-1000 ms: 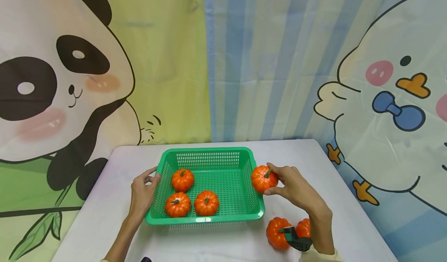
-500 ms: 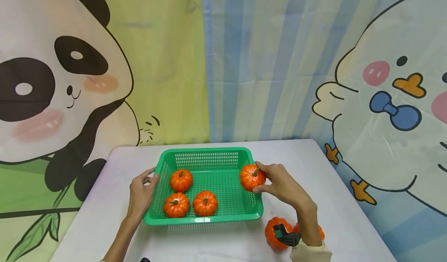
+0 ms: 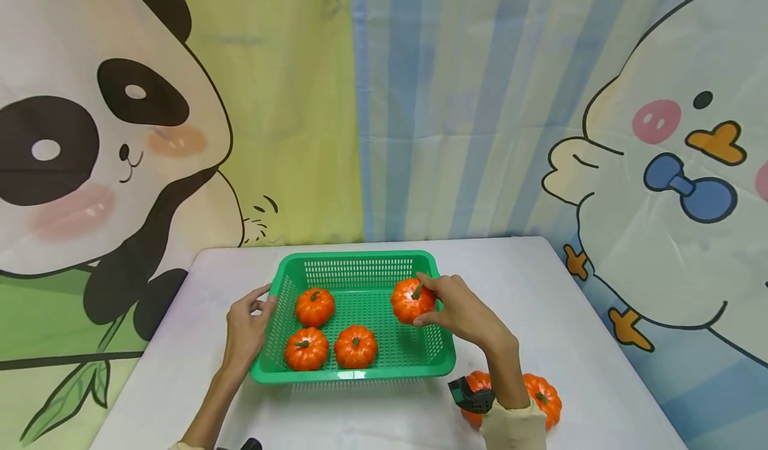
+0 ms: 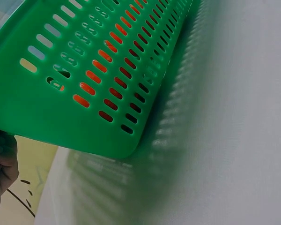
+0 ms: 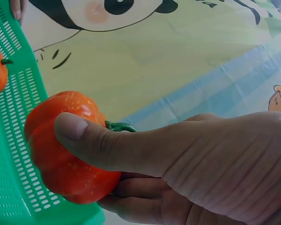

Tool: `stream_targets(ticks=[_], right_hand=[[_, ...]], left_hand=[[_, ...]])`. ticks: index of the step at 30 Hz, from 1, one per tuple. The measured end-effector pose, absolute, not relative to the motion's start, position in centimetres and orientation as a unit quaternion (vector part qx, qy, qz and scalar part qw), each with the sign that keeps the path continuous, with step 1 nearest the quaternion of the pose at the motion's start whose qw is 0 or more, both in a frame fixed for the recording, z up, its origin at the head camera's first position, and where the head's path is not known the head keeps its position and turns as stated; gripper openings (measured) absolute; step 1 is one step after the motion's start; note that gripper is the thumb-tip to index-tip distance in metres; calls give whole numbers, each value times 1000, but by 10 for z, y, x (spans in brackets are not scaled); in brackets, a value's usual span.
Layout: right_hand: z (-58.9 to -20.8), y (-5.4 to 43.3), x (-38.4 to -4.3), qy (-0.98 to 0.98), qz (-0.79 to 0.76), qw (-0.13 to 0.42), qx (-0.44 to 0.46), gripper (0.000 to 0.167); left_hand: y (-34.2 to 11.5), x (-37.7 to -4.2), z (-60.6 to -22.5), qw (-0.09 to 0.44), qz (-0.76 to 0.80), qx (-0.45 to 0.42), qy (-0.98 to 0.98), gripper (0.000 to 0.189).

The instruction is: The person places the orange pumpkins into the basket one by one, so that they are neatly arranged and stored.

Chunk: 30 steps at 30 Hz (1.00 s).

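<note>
My right hand [image 3: 459,305] pinches a small orange pumpkin [image 3: 409,301] between thumb and fingers, over the right part of a green plastic basket [image 3: 354,374]. The right wrist view shows the thumb across the ribbed side of this pumpkin and its green stem pointing back to the hand. My left hand [image 3: 247,323] holds the basket's left rim; in the left wrist view its fingers [image 4: 7,161] curl at the rim's edge. Three pumpkins lie in the basket's left and middle: one at the back [image 3: 315,307], one at front left [image 3: 306,349], one at front middle [image 3: 356,347].
Two more pumpkins lie on the white table [image 3: 336,423] right of the basket; one [image 3: 543,400] shows beside my sleeve, the other [image 3: 478,382] is partly covered by the wrist strap [image 3: 471,397]. Behind the table hangs a curtain [image 3: 420,103] printed with cartoon animals.
My right hand has carried the pumpkin leftward from beside the basket's right rim to over its inside. The left hand stays on the rim, and the three pumpkins inside lie as before.
</note>
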State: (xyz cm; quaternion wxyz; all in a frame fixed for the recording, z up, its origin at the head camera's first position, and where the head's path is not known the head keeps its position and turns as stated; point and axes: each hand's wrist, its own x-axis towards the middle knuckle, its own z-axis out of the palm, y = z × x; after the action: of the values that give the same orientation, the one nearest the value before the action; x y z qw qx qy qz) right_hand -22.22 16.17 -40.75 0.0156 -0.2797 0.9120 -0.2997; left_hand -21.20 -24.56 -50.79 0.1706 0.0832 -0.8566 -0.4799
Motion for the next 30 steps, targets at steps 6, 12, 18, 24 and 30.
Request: stream_targets(ticks=[6,12,18,24,30], right_hand=[[-412,151,-225,912,-299,22,-280,82],[-418,141,-231,906,-301,21,-297,67],[-423,131,-231,911,-292,21,-289,72],[-423,120,-236,911,-292,24,-291,73],[-422,110,-245,907,-296,35,-298,74]], left_hand=[[-245,-212,-508,169,-484,80,-855,41],[-245,-213,-511,166,-489,78,-853,40],[-244,-213,-513,162,-491,75,-853,40],[-245,-214,-510,166,-490,75,-852,41],[-248,-213,-508,169,-489,79,-852,42]])
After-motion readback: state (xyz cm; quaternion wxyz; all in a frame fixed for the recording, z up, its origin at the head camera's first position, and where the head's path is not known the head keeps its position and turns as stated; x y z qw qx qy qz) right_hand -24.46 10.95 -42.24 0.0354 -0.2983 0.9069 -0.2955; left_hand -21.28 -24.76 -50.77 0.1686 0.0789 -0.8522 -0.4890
